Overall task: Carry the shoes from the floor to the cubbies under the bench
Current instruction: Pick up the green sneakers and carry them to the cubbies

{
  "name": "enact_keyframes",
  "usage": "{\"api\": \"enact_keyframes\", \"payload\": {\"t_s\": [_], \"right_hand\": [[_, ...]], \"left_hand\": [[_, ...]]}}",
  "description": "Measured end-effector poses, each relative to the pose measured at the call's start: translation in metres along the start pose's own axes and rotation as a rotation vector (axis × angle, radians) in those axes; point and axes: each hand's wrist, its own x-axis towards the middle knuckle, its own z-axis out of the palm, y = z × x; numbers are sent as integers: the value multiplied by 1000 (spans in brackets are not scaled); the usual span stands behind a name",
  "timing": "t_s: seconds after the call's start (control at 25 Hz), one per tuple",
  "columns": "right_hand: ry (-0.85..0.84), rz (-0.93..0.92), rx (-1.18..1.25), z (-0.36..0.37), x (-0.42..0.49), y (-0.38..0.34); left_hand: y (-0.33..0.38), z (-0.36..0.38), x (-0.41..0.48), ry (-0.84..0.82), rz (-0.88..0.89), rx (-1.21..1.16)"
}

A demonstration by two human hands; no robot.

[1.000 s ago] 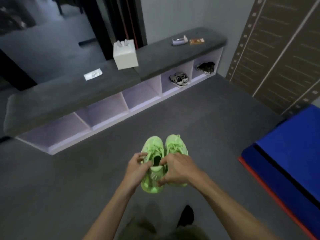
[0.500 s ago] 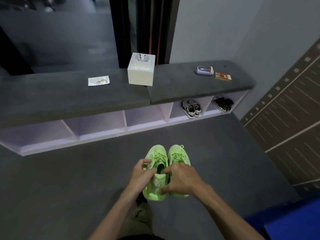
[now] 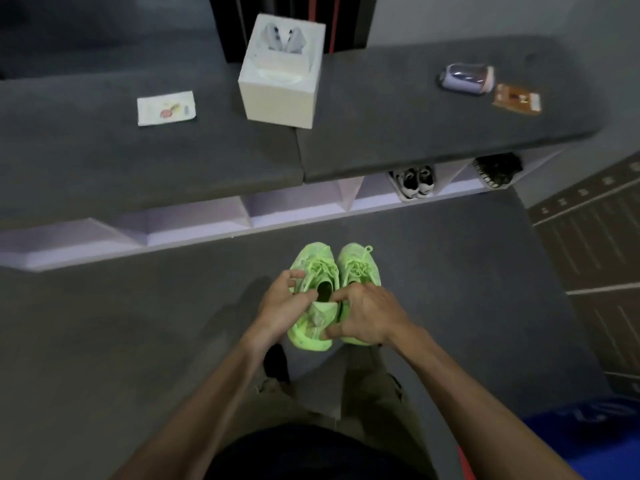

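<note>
A pair of neon green sneakers (image 3: 325, 271) hangs side by side above the grey floor, toes toward the bench. My left hand (image 3: 284, 306) grips the left shoe at its collar. My right hand (image 3: 367, 313) holds the heels of the pair, fingers between the two shoes. The grey-topped bench (image 3: 173, 161) stands just ahead, with pale lilac cubbies (image 3: 298, 206) under it. One cubby holds white and black sneakers (image 3: 414, 181); the rightmost holds dark shoes (image 3: 498, 169). The cubbies to the left show nothing inside.
On the bench top sit a white tissue box (image 3: 280, 74), a flat white packet (image 3: 166, 108), a lilac case (image 3: 465, 79) and a brown card (image 3: 516, 99). A brown ruled wall panel (image 3: 595, 244) stands at right; a blue mat (image 3: 588, 431) lies at lower right.
The view has come much closer to the bench, which now fills the upper frame. Both hands keep the same hold on the green sneakers.
</note>
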Motion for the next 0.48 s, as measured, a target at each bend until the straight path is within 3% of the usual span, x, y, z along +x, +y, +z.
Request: {"api": "enact_keyframes", "payload": {"t_s": [0.24,0.48], "right_hand": [[-89,-116,-2,-12,139,84],[-73,-212,-101,49,324,198]], "left_hand": [[7,48,125,169,-54,-66],[-54,111,326,234,15,-133]]}}
